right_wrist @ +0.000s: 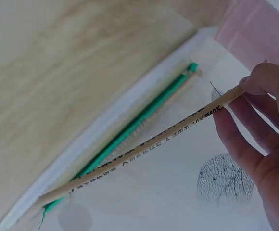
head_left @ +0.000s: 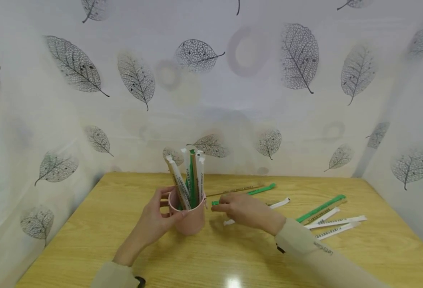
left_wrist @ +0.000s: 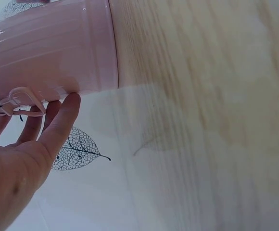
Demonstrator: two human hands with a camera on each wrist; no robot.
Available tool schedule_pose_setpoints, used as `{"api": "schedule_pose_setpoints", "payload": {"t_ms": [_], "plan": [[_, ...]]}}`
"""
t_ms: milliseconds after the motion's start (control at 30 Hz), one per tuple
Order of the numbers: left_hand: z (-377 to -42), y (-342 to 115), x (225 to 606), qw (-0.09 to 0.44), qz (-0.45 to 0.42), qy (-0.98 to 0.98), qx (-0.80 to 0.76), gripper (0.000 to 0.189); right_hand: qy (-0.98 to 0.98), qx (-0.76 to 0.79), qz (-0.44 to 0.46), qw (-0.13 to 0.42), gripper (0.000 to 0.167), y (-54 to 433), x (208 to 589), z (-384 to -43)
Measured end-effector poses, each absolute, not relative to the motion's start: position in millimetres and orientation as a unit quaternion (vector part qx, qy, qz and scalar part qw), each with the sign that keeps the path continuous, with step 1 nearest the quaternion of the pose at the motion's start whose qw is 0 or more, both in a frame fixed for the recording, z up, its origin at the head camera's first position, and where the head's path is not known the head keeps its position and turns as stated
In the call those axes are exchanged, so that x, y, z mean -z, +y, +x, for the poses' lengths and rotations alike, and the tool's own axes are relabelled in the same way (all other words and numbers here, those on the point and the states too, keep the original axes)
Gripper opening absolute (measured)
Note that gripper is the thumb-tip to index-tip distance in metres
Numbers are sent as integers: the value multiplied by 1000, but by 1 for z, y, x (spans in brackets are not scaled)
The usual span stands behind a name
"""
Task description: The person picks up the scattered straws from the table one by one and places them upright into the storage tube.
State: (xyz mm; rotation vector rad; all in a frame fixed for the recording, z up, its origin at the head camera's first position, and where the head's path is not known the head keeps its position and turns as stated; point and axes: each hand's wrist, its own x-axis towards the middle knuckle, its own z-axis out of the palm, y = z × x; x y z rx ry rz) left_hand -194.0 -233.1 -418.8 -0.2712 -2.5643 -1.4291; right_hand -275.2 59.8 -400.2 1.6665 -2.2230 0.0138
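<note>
A small pink pail (head_left: 190, 222) with little side handles stands upright on the table. Wrapped drinking straws (head_left: 193, 180) in white, green and brown stick up out of it. My left hand (head_left: 157, 218) holds the pail from its left side, the thumb near the front rim; in the left wrist view the fingers (left_wrist: 62, 118) touch its wall by a handle. To the right of the pail, my right hand (head_left: 247, 210) is low over the table. The right wrist view shows it pinching a brown straw (right_wrist: 149, 142) near one end. A green straw (right_wrist: 134, 122) and a white straw (right_wrist: 96, 125) lie beside that.
Farther right on the wooden table (head_left: 89, 240) lies a loose group of straws, with a green straw (head_left: 321, 208) and several white and brown ones. Behind the right hand is another brown straw (head_left: 242, 189). A leaf-patterned sheet (head_left: 211, 100) encloses the back and sides.
</note>
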Motion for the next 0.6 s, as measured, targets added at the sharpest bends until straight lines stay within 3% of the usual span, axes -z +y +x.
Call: {"api": "schedule_pose_setpoints", "payload": {"t_ms": [600], "plan": [[-194, -233, 419, 100, -99, -864, 484, 71, -701, -264, 585, 312, 41, 77, 338, -295]]}}
